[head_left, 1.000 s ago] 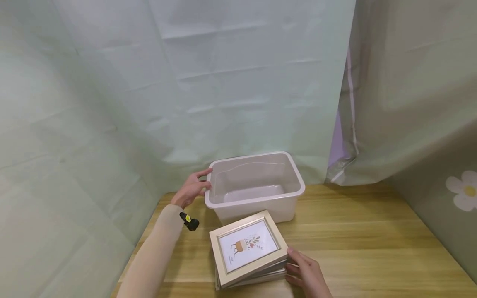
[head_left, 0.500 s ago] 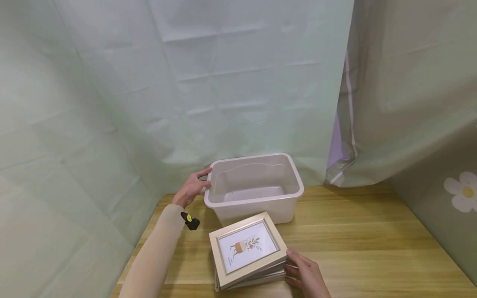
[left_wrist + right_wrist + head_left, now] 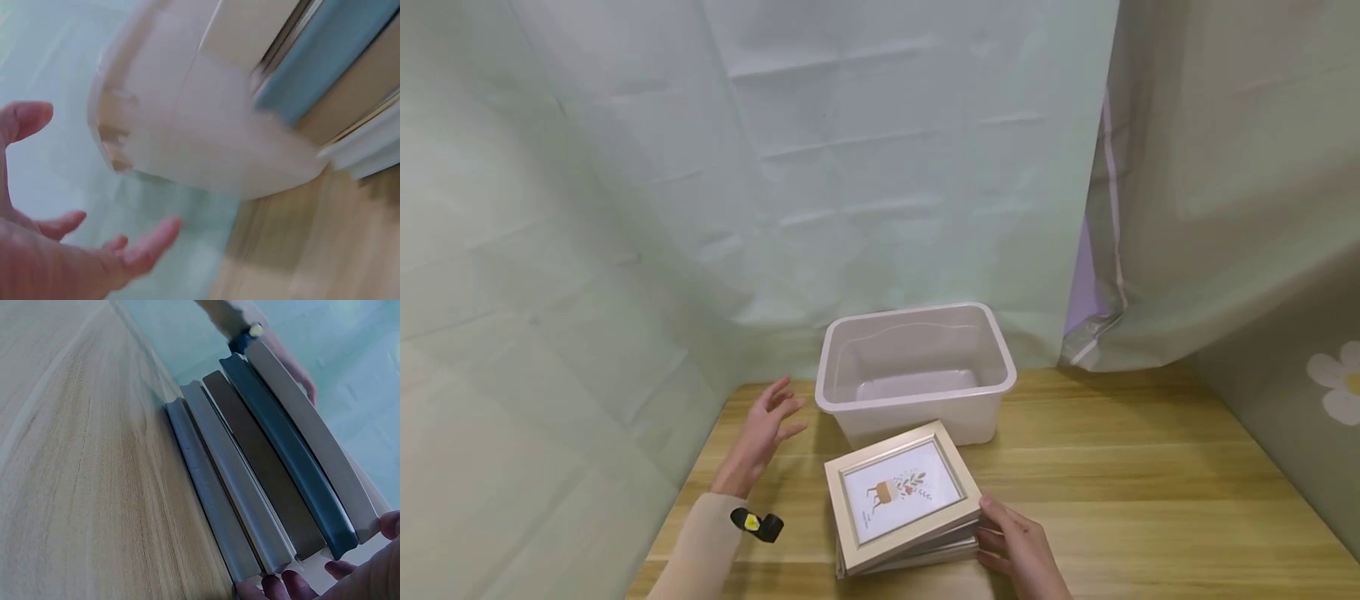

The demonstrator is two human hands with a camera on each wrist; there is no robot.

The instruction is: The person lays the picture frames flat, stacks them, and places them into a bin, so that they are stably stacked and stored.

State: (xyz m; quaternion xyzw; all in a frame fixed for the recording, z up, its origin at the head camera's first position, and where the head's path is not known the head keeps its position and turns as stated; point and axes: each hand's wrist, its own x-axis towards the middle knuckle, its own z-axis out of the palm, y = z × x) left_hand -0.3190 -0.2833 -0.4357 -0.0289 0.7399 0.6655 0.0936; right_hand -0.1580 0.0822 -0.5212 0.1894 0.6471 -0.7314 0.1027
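A stack of several picture frames (image 3: 898, 496) lies on the table, its top cream frame turned askew and showing an animal-and-flowers print. My right hand (image 3: 1018, 546) touches the stack's near right corner, thumb at the top frame and fingertips along the lower frame ends. In the right wrist view, the frame edges (image 3: 275, 462) are grey, brown, blue and beige. Off to the left of a white plastic bin (image 3: 917, 404), my left hand (image 3: 763, 429) hovers with fingers spread, holding nothing. The left wrist view shows that hand (image 3: 75, 250) apart from the bin's side (image 3: 187, 125).
The bin stands upright behind the frames, close to the pale green curtain (image 3: 880, 167). A wooden tabletop (image 3: 1120, 483) extends to the right. Another curtain with a white flower (image 3: 1337, 383) borders the right side. A black wrist camera (image 3: 758, 525) sits on the left sleeve.
My left hand has let go of the bin's left rim and moved back toward me and slightly left. The right hand stays at the stack's corner.
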